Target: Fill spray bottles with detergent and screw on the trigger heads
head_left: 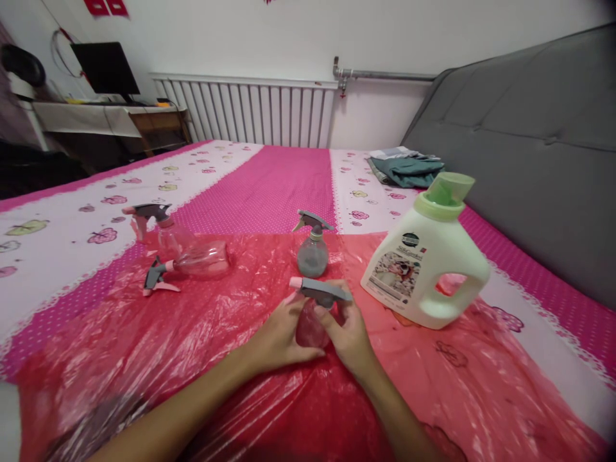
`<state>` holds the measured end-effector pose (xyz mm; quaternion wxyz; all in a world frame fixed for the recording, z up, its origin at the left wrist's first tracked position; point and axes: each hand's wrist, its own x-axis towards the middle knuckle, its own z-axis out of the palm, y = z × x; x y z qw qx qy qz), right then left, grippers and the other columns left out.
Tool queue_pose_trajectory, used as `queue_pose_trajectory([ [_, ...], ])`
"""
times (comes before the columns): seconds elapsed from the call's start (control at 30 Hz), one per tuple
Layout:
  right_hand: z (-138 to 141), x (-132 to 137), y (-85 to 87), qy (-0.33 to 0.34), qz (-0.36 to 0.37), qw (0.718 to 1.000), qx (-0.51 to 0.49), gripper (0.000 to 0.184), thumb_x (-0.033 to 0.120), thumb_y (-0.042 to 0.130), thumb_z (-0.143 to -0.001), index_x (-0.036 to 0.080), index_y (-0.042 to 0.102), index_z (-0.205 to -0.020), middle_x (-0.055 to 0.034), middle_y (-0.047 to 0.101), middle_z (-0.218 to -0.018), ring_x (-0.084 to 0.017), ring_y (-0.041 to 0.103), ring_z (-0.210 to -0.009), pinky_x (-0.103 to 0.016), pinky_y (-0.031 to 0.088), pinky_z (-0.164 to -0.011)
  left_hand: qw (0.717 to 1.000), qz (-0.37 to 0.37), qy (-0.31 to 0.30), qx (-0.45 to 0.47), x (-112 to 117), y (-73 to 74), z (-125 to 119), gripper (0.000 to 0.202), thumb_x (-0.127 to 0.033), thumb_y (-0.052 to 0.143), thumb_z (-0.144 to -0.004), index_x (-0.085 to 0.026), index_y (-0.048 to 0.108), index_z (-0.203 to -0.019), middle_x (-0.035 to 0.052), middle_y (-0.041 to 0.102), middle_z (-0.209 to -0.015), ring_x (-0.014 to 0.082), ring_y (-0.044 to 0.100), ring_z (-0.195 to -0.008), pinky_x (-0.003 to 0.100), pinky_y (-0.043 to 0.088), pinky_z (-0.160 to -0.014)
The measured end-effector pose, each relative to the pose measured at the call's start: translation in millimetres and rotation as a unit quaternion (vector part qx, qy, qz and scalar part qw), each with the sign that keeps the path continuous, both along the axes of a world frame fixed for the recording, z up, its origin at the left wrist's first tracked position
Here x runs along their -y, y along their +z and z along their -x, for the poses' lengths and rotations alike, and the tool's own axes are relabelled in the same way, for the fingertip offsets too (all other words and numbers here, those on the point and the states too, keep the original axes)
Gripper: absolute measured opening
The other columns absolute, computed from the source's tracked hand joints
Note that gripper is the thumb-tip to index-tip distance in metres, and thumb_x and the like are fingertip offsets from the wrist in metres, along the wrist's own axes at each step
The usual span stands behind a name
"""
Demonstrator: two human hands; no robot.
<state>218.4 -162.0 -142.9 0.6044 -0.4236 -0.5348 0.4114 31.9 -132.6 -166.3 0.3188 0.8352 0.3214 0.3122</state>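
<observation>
A small pink spray bottle with a grey and pink trigger head is between my two hands, low in the middle of the head view. Around its clear pink body wraps my left hand, the thumb along the lower front. My right hand grips the spray head at its collar, with the thumb in front. Just behind stands a clear spray bottle with a grey head and some cloudy liquid in it. To the right is a large pale green detergent jug with a green cap.
At the left, one pink spray bottle stands upright and another pink spray bottle lies on its side. Red plastic sheeting covers the near bed. Folded clothes lie by the grey headboard; a radiator lines the wall.
</observation>
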Motion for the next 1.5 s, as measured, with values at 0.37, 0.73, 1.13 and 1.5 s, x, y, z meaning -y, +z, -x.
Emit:
queue_pose_trajectory([
  [0.37,0.5,3.0,2.6,0.034,0.043,0.996,-0.069,0.055,0.074,0.070,-0.099,0.030,0.069,-0.131,-0.0075,0.078,-0.130,-0.025,0.075,-0.124,-0.044,0.059,-0.119,0.999,0.049,0.006,0.013,1.6,4.7,-0.3,0.092,-0.040,0.100,-0.081,-0.027,0.053,-0.159,0.0144,0.067,-0.158,0.0398,0.069,-0.143,0.061,0.056,-0.128],
  [0.73,-0.5,4.0,7.0,0.072,0.075,0.988,-0.110,0.061,0.084,0.069,-0.094,0.027,0.068,-0.116,-0.0035,0.079,-0.105,-0.021,0.077,-0.093,-0.036,0.066,-0.090,0.999,0.039,0.003,0.019,0.4,-3.6,1.3,0.100,-0.049,0.101,-0.081,-0.028,0.048,-0.164,0.0157,0.065,-0.160,0.0415,0.068,-0.143,0.064,0.054,-0.129],
  [1.13,-3.6,3.1,4.9,0.058,0.053,0.996,-0.033,0.061,0.072,0.086,-0.087,0.029,0.081,-0.130,-0.0087,0.083,-0.134,-0.030,0.077,-0.127,-0.045,0.061,-0.118,0.999,0.039,-0.002,0.017,-0.2,-10.3,2.5,0.096,-0.045,0.099,-0.086,-0.030,0.045,-0.164,0.0145,0.062,-0.164,0.0400,0.065,-0.150,0.060,0.056,-0.128],
  [1.5,0.5,-1.8,-3.4,0.018,0.069,0.996,-0.049,0.072,0.090,0.070,-0.089,0.023,0.083,-0.113,-0.0127,0.086,-0.121,-0.031,0.078,-0.120,-0.052,0.057,-0.123,1.000,0.009,-0.012,0.013,-2.2,-6.4,3.1,0.098,-0.049,0.098,-0.086,-0.029,0.045,-0.166,0.0163,0.060,-0.169,0.0425,0.063,-0.153,0.062,0.054,-0.130],
])
